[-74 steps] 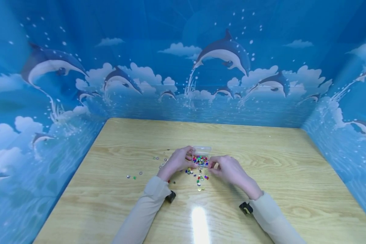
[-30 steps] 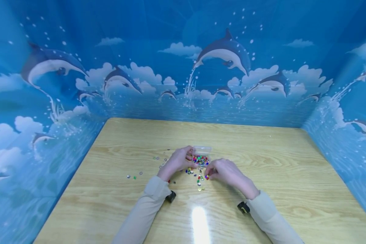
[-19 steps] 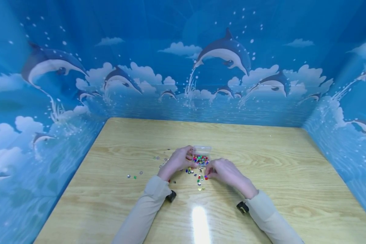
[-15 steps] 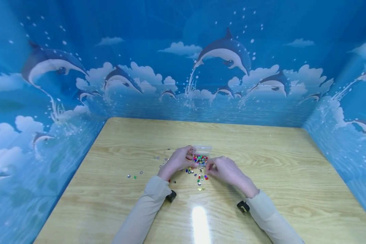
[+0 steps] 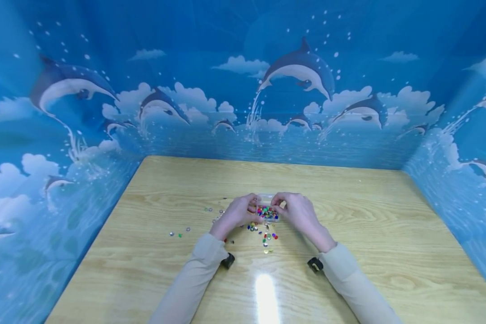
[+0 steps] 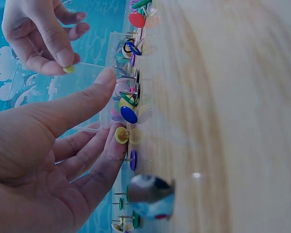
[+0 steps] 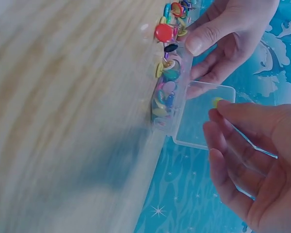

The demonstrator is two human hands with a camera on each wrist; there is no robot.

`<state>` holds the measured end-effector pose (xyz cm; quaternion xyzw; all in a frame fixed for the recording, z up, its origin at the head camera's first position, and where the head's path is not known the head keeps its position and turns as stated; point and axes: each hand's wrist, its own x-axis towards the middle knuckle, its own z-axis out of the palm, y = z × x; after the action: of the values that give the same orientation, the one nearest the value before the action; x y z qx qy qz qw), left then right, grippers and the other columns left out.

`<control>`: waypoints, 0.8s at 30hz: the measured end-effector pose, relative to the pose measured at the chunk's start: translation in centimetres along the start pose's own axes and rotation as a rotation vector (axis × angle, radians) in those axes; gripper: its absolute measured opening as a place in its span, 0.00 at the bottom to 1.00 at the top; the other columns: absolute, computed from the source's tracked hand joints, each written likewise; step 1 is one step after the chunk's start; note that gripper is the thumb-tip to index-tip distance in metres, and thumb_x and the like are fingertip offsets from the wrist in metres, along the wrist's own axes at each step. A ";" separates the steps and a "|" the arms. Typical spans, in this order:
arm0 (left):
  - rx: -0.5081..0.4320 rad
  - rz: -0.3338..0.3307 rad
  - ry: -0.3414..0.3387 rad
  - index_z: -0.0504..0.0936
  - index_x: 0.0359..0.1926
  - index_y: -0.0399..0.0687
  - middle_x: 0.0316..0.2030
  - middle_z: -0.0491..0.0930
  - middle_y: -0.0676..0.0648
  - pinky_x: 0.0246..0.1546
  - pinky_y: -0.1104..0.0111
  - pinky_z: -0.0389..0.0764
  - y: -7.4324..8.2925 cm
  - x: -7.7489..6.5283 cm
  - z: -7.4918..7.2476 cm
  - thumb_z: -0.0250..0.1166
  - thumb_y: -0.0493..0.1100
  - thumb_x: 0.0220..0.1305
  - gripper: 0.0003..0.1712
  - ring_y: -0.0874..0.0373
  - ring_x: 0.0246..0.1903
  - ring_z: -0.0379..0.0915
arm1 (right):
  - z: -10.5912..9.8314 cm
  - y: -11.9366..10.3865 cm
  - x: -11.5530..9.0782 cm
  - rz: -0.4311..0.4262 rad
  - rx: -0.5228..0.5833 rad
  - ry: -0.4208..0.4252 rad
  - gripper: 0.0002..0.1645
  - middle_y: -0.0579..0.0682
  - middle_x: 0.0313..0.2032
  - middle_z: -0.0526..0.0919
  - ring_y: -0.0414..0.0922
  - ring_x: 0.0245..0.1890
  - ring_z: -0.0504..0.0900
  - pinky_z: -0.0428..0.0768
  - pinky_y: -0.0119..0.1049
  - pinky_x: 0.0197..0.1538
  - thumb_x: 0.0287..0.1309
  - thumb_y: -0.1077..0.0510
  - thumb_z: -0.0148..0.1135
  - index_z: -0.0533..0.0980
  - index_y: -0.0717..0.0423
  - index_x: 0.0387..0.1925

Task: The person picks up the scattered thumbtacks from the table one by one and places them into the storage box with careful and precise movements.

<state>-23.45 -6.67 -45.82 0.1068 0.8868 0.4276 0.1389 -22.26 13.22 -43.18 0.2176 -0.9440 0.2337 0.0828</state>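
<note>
Pinching yellow thumbtack (image 6: 69,69) in right hand (image 5: 297,209) near open clear box (image 7: 183,77); gripping box with left hand (image 5: 236,213). Seemingly mid-refill; likely needed next: lower thumbtack inside, release.

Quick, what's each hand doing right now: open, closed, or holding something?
Left hand: holding the clear plastic box.
Right hand: holding a yellow thumbtack, pinched above the box.
</note>
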 end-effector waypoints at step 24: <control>0.007 0.004 -0.003 0.73 0.66 0.47 0.57 0.80 0.43 0.55 0.60 0.83 0.0 0.0 -0.1 0.79 0.42 0.52 0.40 0.51 0.53 0.79 | 0.5 0.3 -3.2 -0.117 0.001 -0.336 0.08 0.38 0.27 0.85 0.30 0.25 0.78 0.78 0.25 0.31 0.49 0.57 0.79 0.84 0.45 0.30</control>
<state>-23.46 -6.71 -45.78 0.1097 0.8880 0.4245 0.1389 -19.57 14.44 -44.56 0.3084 -0.9301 0.1891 -0.0629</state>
